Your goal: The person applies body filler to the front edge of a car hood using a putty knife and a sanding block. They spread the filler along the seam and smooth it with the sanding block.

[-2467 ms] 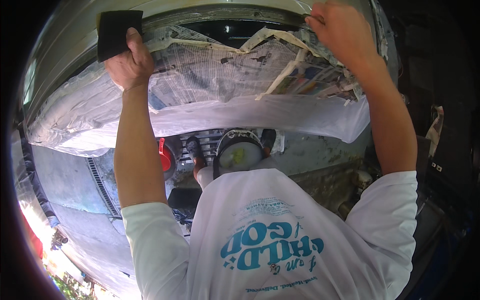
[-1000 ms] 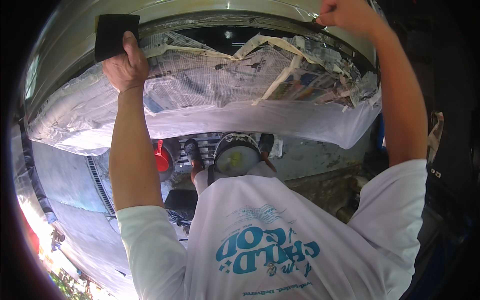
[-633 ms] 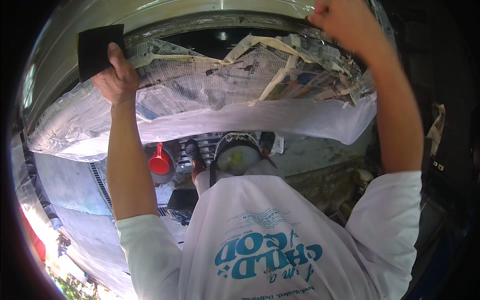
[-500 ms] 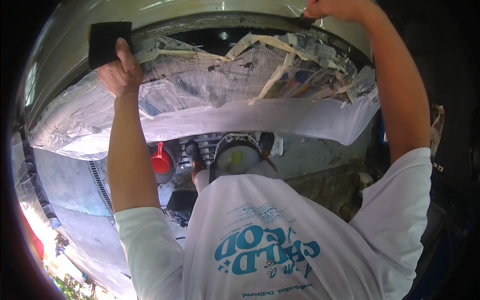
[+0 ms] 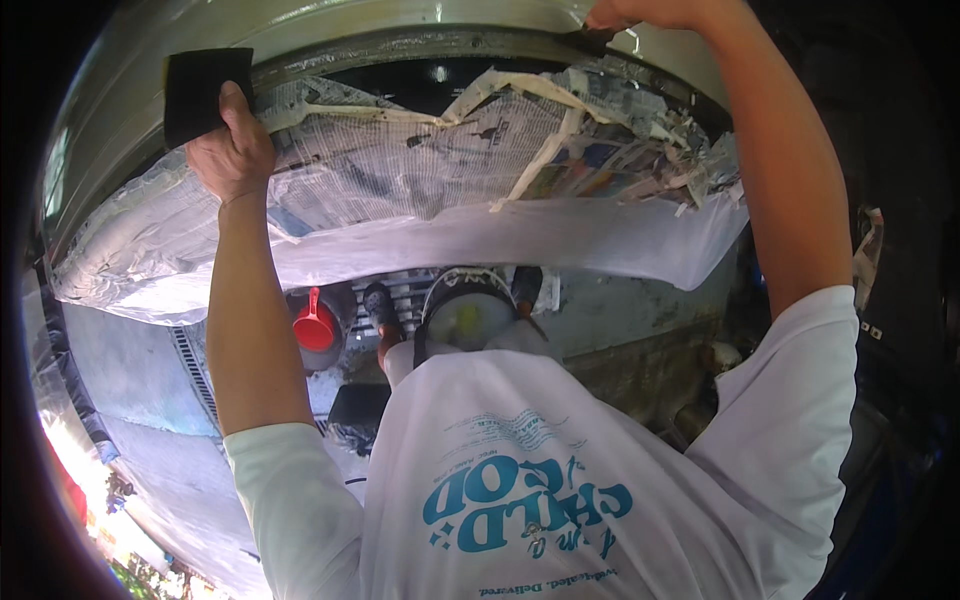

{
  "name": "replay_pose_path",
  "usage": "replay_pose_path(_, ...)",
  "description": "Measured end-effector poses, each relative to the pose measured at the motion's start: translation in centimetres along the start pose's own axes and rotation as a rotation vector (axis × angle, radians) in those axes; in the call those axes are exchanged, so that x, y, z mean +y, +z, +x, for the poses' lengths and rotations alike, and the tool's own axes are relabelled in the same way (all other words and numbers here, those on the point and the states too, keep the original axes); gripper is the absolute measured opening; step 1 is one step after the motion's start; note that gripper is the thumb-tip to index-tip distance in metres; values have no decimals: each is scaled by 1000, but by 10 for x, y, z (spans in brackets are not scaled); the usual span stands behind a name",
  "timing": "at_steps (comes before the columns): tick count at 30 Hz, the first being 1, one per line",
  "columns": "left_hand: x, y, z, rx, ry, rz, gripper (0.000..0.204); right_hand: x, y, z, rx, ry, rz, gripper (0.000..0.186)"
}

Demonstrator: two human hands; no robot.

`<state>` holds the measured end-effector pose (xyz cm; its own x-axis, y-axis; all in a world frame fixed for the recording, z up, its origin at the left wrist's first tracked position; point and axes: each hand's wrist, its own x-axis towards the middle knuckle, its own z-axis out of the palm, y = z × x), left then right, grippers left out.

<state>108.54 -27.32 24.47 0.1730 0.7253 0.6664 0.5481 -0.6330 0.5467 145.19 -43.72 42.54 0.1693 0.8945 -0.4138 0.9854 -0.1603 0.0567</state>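
My left hand (image 5: 232, 160) grips a black, square sheet of sandpaper (image 5: 200, 95), thumb laid across its face, at the left part of a curved glossy panel (image 5: 500, 12). Far to the right, my right hand (image 5: 650, 12) is closed at the top edge of the picture, its fingertips pinching a small dark piece (image 5: 592, 38) against the panel's wet-looking dark lower edge (image 5: 420, 47). The upper side of that hand is cut off. Below the edge hang taped newspaper sheets (image 5: 370, 165), torn and crumpled at the right.
Clear plastic sheeting (image 5: 430, 238) hangs under the newspaper. Between my feet on the floor stands a bucket (image 5: 470, 312) of cloudy water. Left of it a red dipper (image 5: 314, 328) sits in a dark container. A floor drain grating (image 5: 195, 375) runs further left.
The whole view has shifted slightly. My right hand has slid a little left along the panel's edge with the dark piece. My left hand still holds the sandpaper, in nearly the same place.
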Motion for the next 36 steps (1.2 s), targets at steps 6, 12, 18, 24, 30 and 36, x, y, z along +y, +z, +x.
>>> replay_pose_path(6, 4, -1, 2, 45, -5, 46, 38, -23, 40, -63, 414, 166, 187, 20)
replay_pose_path(12, 3, 1, 3, 7, -30, 97, 38, -22, 59, -70, 447, 237, 244, 20)
replay_pose_path(18, 1, 1, -2, 23, -62, 105, 38, -46, 65, -61, 547, 180, -40, 20)
replay_pose_path(24, 7, 7, 3, 18, -21, -11, 36, -8, -11, -19, -15, 126, 37, 20)
replay_pose_path(30, 2, -1, 2, 53, 48, 83, 33, -16, 21, -38, 296, 163, 197, 19)
replay_pose_path(36, 5, 1, 0, 59, 8, 42, 35, -28, 49, -47, 463, 247, 9, 20)
